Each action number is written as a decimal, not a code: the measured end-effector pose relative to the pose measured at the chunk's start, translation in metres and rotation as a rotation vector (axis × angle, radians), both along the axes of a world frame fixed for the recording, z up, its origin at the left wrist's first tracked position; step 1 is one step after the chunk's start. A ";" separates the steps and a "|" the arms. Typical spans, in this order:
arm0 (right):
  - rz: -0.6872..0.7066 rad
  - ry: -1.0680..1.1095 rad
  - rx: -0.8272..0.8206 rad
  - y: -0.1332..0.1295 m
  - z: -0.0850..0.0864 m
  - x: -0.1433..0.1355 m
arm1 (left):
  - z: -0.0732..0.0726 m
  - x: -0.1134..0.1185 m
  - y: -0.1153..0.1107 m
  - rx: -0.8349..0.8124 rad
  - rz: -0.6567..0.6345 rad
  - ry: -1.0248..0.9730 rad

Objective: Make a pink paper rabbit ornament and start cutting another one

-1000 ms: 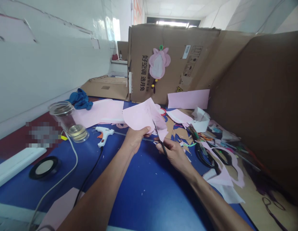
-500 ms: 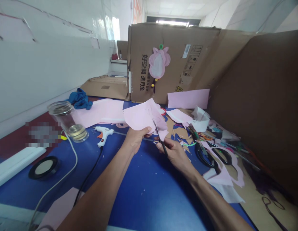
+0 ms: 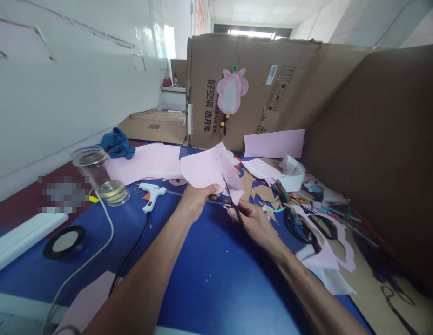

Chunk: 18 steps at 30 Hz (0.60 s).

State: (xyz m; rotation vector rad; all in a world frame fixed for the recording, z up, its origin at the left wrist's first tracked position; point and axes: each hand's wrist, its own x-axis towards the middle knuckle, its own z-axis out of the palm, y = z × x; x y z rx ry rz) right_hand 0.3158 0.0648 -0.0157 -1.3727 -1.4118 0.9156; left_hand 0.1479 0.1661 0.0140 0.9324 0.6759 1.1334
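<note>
A pink sheet (image 3: pixel 202 168) with a curved lower edge is pinched between the thumb and fingers of my left hand (image 3: pixel 199 199), above the blue table (image 3: pixel 202 260). My right hand (image 3: pixel 250 217) is closed round the handles of dark scissors (image 3: pixel 236 209). The scissors' blades point up and away and lie at the sheet's right part, where a flap of it hangs to the right of them. Whether the blades are apart is too small to tell. Both hands are close together, with the left one nearer the sheet's curved edge.
At the left are a glue gun (image 3: pixel 151 194), a glass jar (image 3: pixel 103 179), black tape (image 3: pixel 64 241) and cords. Paper scraps (image 3: pixel 267 193), a black-handled tool (image 3: pixel 298 225) and more pink paper (image 3: pixel 344 239) lie at the right. A cardboard box (image 3: pixel 265 97) bearing a pink ornament (image 3: pixel 232 90) stands behind.
</note>
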 end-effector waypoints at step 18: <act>-0.012 0.008 0.002 -0.002 0.010 -0.003 | 0.000 0.001 -0.002 -0.008 -0.002 -0.017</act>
